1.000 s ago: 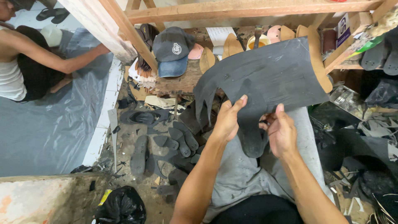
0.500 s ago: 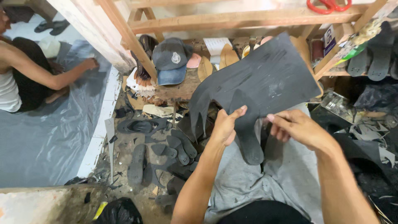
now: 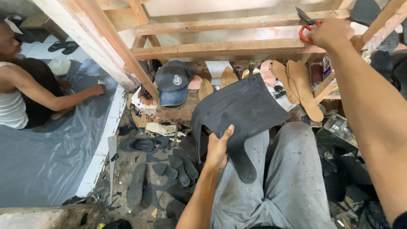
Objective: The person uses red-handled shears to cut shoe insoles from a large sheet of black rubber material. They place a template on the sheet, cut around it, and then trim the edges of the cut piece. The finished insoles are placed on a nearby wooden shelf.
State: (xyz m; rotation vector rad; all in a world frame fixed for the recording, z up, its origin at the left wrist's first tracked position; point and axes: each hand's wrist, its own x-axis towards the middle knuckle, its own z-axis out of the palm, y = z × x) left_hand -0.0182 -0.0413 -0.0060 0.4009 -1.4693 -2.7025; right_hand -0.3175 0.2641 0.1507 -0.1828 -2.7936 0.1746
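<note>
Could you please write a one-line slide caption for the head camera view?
Left hand grips a dark grey rubber sheet over the lap; right hand reaches red-handled scissors on a wooden beam.

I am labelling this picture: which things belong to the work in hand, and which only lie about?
In hand:
- dark grey rubber sheet, gripped by left hand
- red-handled scissors, grasped by right hand

Lying about:
- grey-blue cap
- tan insoles
- black cut soles
</note>
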